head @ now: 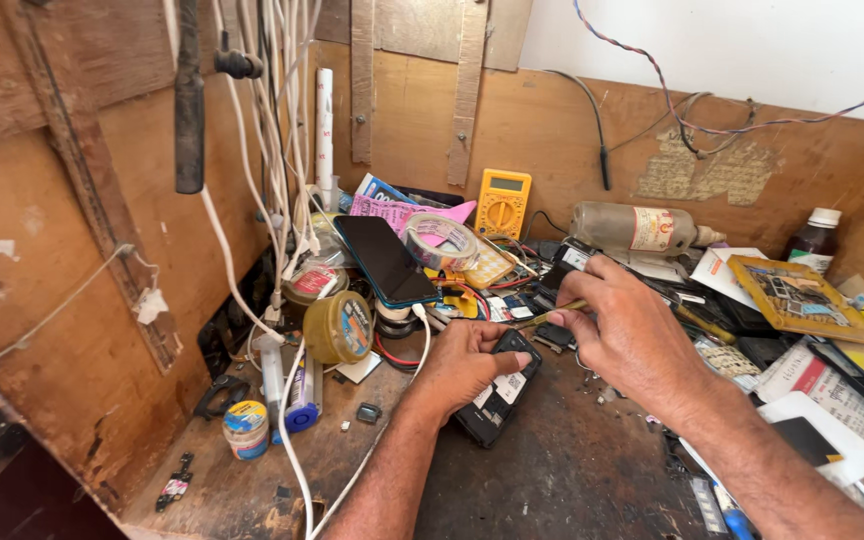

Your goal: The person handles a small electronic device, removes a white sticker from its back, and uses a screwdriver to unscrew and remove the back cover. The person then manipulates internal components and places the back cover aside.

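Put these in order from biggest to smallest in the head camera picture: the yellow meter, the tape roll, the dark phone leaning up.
1. Dark phone, the largest.
2. Yellow meter and tape roll look about alike; the meter stands farther back, so I won't rank them.

Device: small black rectangular phone body, back side up, with a white label stuck near its middle.
Device pose: lying flat and slanted on the dark wooden counter, just below the centre of the frame, its upper end partly covered.
Tool: thin yellow-green handled tool, tip not clear.
Tool pose: slanted, nearly level, just above the device's upper end, at centre frame.
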Action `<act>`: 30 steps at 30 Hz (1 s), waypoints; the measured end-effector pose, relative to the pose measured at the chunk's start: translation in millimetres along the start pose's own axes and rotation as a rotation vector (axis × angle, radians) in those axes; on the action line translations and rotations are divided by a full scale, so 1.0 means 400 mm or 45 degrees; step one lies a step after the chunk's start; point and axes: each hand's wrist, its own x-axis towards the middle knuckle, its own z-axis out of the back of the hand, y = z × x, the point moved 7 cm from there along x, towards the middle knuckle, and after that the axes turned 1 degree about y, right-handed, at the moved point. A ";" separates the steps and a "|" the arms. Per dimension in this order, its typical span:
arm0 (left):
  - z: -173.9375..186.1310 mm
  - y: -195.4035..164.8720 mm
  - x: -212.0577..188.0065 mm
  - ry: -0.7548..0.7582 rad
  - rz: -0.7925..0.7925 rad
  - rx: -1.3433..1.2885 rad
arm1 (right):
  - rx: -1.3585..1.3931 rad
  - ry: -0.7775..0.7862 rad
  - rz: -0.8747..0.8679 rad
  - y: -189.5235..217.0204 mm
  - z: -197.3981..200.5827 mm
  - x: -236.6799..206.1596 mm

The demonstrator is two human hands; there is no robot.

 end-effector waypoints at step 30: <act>0.007 0.000 -0.001 -0.032 -0.044 0.077 | -0.149 0.118 -0.195 -0.039 -0.026 0.006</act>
